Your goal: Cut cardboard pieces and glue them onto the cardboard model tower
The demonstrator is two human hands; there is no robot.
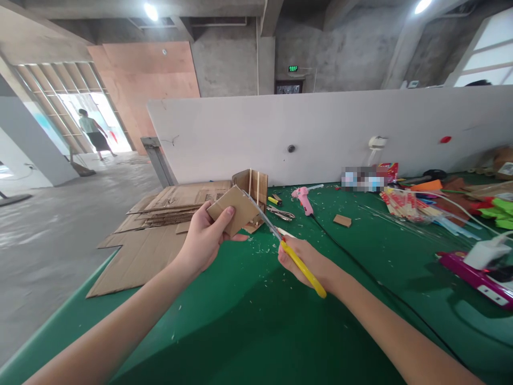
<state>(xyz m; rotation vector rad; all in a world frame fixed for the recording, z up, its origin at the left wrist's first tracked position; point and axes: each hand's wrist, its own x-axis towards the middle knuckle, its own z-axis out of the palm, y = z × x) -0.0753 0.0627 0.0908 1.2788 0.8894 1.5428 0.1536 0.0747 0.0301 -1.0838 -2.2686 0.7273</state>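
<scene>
My left hand [206, 235] pinches a small square piece of cardboard [236, 210] between thumb and fingers, raised over the green table. In my right hand [300, 259] is a pair of scissors [298, 261] with yellow handles. Their blades point up and left and lie along the right edge of the cardboard piece; whether they cut into it I cannot tell. Behind the held piece stands a cardboard box-like structure [262, 188] with thin wooden sticks, partly hidden by the cardboard. Small white scraps are scattered on the table below my hands.
Flat cardboard sheets [144, 256] are stacked on the left. Pliers [280, 214], a yellow cutter [274, 200] and a pink glue gun [303, 200] lie behind my hands; its black cable runs right. A purple power strip [476, 278] sits at right. A person [94, 131] walks far left.
</scene>
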